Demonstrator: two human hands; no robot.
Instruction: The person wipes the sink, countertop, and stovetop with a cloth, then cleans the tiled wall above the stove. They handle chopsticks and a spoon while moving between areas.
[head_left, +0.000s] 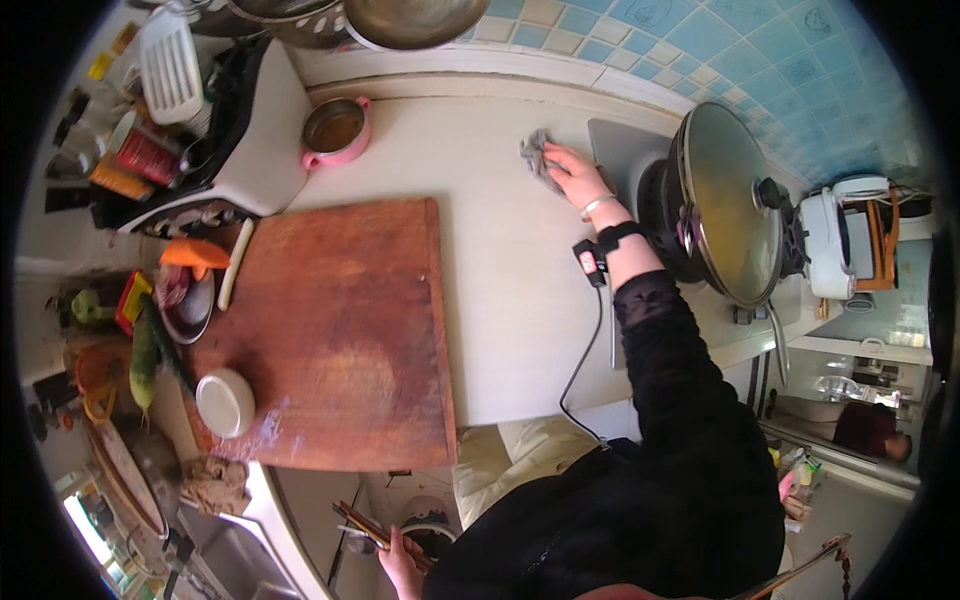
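My right hand presses a crumpled grey cloth onto the white countertop, just left of the gas hob's metal plate. Low in the picture, beside my body, my left hand grips a bundle of wooden chopsticks. A metal spoon sticks out with the bundle. Between the hands lies a large wooden cutting board. A white bowl, apparently upside down, sits at its near left corner.
A wide lidded pan stands on the hob, close to my right forearm. A pink pot of brownish liquid is at the back. Left of the board are a steel bowl, a green radish and a cucumber. A sink lies lower left.
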